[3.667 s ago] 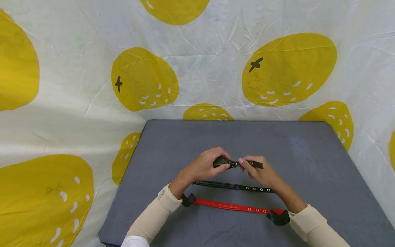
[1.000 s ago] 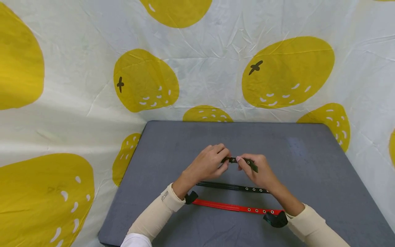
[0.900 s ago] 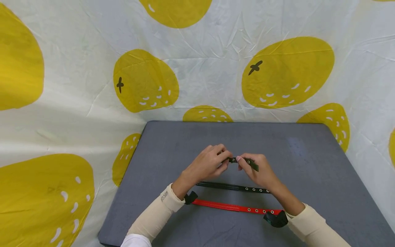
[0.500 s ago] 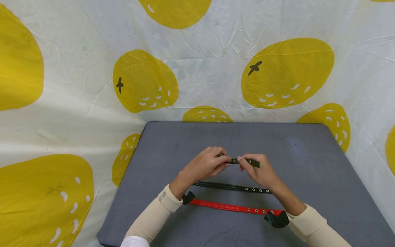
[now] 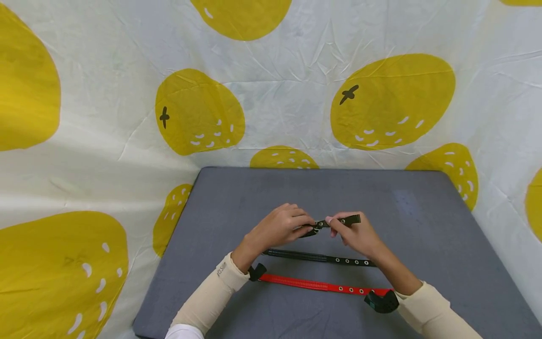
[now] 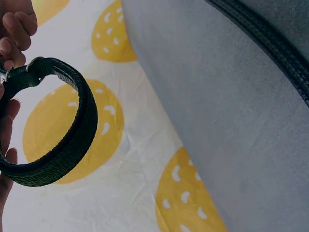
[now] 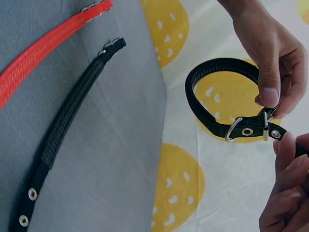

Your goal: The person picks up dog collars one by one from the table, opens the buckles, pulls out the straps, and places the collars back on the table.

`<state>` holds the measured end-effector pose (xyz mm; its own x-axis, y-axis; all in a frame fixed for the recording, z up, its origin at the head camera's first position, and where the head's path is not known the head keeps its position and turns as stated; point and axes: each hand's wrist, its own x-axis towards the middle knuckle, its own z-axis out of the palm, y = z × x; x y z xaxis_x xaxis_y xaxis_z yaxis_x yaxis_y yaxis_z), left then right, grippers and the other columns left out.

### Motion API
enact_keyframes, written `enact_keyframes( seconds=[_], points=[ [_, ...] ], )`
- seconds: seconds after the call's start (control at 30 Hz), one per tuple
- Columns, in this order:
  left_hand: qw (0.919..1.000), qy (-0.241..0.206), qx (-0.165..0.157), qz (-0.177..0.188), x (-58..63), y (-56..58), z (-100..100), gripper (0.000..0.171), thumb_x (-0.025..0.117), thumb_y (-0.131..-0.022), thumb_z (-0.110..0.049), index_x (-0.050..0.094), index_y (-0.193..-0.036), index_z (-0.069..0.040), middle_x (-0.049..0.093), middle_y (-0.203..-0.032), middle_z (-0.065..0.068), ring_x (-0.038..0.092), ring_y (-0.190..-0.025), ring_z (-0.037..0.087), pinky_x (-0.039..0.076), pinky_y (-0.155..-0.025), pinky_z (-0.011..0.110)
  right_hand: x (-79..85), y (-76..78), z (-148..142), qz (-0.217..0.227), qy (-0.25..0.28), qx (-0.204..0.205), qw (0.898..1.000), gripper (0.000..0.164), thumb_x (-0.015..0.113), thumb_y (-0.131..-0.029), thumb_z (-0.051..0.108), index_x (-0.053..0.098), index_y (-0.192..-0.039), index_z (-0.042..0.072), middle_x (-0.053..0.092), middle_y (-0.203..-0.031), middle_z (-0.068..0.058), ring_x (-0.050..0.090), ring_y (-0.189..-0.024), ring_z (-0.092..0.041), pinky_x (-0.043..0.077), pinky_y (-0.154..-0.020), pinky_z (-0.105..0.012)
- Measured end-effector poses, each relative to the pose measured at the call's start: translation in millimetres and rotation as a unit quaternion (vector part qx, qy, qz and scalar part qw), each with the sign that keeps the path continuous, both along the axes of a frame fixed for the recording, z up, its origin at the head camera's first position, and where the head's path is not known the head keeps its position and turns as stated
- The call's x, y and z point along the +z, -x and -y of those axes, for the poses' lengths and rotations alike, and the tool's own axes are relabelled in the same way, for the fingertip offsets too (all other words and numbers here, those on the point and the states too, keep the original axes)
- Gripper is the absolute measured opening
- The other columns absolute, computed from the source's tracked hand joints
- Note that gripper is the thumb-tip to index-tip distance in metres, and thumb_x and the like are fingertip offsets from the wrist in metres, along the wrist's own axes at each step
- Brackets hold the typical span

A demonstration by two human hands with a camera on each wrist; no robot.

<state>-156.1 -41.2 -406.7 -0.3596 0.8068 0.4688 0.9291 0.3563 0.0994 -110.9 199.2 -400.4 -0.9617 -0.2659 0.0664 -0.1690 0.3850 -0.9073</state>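
A dark green collar point(image 7: 205, 113) is bent into a loop between both hands, raised off the table. My left hand point(image 5: 279, 227) pinches it at the metal buckle point(image 7: 266, 126). The strap's eyelet end runs through the buckle, and my right hand point(image 5: 354, 234) pinches it between thumb and fingers, its tail point(image 5: 352, 219) pointing right. Beside the buckle sits a D-ring point(image 7: 233, 129). In the left wrist view the padded loop point(image 6: 82, 130) hangs round and open-centred. The collar's inner side is partly hidden by fingers.
A black collar point(image 5: 298, 255) with eyelets lies flat on the grey table point(image 5: 237, 193), below the hands. Nearer the body lies a red collar point(image 5: 296, 281), partly covered by the black wrist devices point(image 5: 381, 301). A lemon-patterned cloth point(image 5: 288, 108) backs the table.
The strap's tail has swung from slanting down to slanting up at the right. My left hand's fingers have shifted on the collar, and the buckle shows more clearly.
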Motion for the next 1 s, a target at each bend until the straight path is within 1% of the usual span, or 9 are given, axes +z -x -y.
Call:
enact_keyframes(
  seconds=[0.23,0.37,0.47,0.53,0.67,0.77,0.9,0.97,1.0],
  points=[
    [0.9999,-0.010,-0.002,0.004,0.5,1.5,-1.7,0.014,0.075,-0.092,-0.024,0.077,-0.104,-0.016,0.075,-0.099,-0.006,0.065,-0.087,0.008,0.050,-0.080,0.023,1.2,-0.3,2.9,-0.031,-0.038,-0.020,0.999,0.018,0.065,-0.099,0.025,0.074,-0.093,0.010,0.068,-0.075,-0.004,0.044,-0.043,-0.010,0.038,-0.042,-0.028],
    [0.9998,-0.017,-0.002,0.005,2.2,2.2,-2.7,0.015,0.077,-0.090,-0.023,0.078,-0.104,-0.016,0.075,-0.098,-0.006,0.065,-0.086,0.008,0.049,-0.078,0.022,2.5,-1.5,4.0,-0.049,-0.057,-0.023,0.997,0.015,0.067,-0.098,0.027,0.074,-0.100,0.014,0.057,-0.063,0.003,0.039,-0.044,-0.008,0.035,-0.042,-0.027],
    [0.9997,-0.024,-0.005,0.008,3.5,2.5,-2.4,0.015,0.078,-0.090,-0.023,0.078,-0.103,-0.016,0.075,-0.098,-0.006,0.064,-0.085,0.007,0.048,-0.076,0.021,4.1,-2.7,3.0,-0.049,-0.049,-0.012,0.998,0.016,0.066,-0.099,0.026,0.073,-0.104,0.012,0.046,-0.052,0.005,0.036,-0.041,-0.006,0.033,-0.040,-0.027],
    [0.9994,-0.032,-0.009,0.010,3.8,3.2,-2.0,0.015,0.078,-0.090,-0.022,0.077,-0.104,-0.016,0.075,-0.098,-0.006,0.064,-0.085,0.007,0.048,-0.077,0.021,5.6,-3.5,1.4,-0.048,-0.036,-0.002,0.998,0.017,0.066,-0.099,0.023,0.072,-0.108,0.010,0.048,-0.053,0.005,0.037,-0.040,-0.005,0.033,-0.039,-0.027],
    [0.9986,-0.051,-0.010,0.011,5.2,4.8,-0.3,0.016,0.078,-0.090,-0.023,0.076,-0.104,-0.015,0.074,-0.096,-0.004,0.062,-0.082,0.008,0.050,-0.077,0.022,8.5,-5.0,-3.2,-0.047,-0.010,0.014,0.999,0.018,0.066,-0.099,0.018,0.069,-0.115,0.011,0.062,-0.073,0.000,0.039,-0.041,-0.005,0.035,-0.039,-0.027],
    [0.9976,-0.065,-0.006,0.021,7.5,5.5,0.9,0.017,0.077,-0.090,-0.022,0.075,-0.104,-0.014,0.073,-0.097,-0.003,0.062,-0.081,0.008,0.051,-0.079,0.022,8.6,-5.9,-6.3,-0.042,-0.005,0.017,0.999,0.022,0.068,-0.097,0.016,0.068,-0.119,0.014,0.064,-0.091,-0.002,0.038,-0.041,-0.006,0.035,-0.039,-0.027],
    [0.9946,-0.086,-0.010,0.058,10.6,5.7,1.9,0.017,0.077,-0.090,-0.018,0.076,-0.105,-0.012,0.074,-0.100,-0.002,0.062,-0.083,0.008,0.050,-0.079,0.021,6.6,-7.8,-9.6,-0.021,-0.012,0.019,1.000,0.028,0.071,-0.095,0.019,0.066,-0.122,0.014,0.064,-0.078,0.001,0.042,-0.043,-0.007,0.037,-0.042,-0.027],
    [0.9919,-0.099,-0.015,0.078,12.1,6.6,2.7,0.016,0.076,-0.090,-0.015,0.076,-0.106,-0.010,0.074,-0.102,-0.002,0.064,-0.086,0.008,0.050,-0.080,0.019,5.2,-7.9,-10.7,-0.005,-0.017,0.025,1.000,0.031,0.072,-0.094,0.020,0.065,-0.124,0.013,0.065,-0.072,0.003,0.050,-0.047,-0.008,0.040,-0.044,-0.027],
    [0.9898,-0.109,-0.019,0.089,13.1,7.0,3.0,0.016,0.076,-0.090,-0.014,0.076,-0.106,-0.010,0.074,-0.103,-0.001,0.065,-0.088,0.009,0.051,-0.081,0.018,4.4,-7.8,-11.4,0.004,-0.018,0.029,0.999,0.031,0.072,-0.095,0.021,0.065,-0.124,0.013,0.064,-0.065,0.003,0.053,-0.049,-0.010,0.040,-0.044,-0.027]
  ],
)
